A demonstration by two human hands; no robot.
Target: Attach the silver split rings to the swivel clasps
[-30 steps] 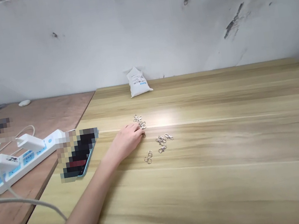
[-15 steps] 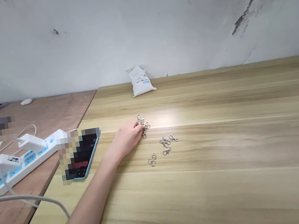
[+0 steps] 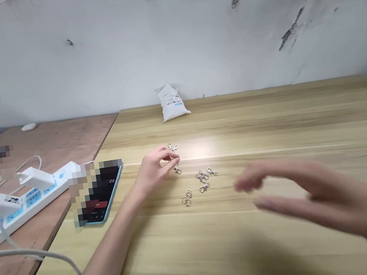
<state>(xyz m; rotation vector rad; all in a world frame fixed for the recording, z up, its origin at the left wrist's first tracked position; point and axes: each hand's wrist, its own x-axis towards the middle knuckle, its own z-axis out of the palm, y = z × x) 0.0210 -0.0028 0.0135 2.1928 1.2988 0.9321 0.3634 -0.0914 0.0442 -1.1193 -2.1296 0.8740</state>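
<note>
My left hand (image 3: 155, 167) is over a small pile of silver swivel clasps (image 3: 173, 147); thumb and fingertips come together there. Clasps show above and below its fingertips, but what lies between them is hidden. Another group of swivel clasps (image 3: 202, 177) lies on the wooden table to the right of that hand. Several thin metal split rings (image 3: 187, 198) rest just in front of this group. My right hand (image 3: 309, 192), blurred, hovers above the table at the right. Its thumb and fingers are apart with nothing between them, pointing toward the clasps.
A white plastic packet (image 3: 173, 103) with a printed label stands near the wall. To the left lies a phone (image 3: 104, 193) with a blue edge. Beyond it, a white power strip (image 3: 34, 201) with plugged-in chargers and cables (image 3: 49, 254) crosses the brown neighbouring table (image 3: 76, 135).
My right hand has come into view from the right. My left hand has shifted slightly at the pile, its knuckles now more raised. The view has moved a little.
</note>
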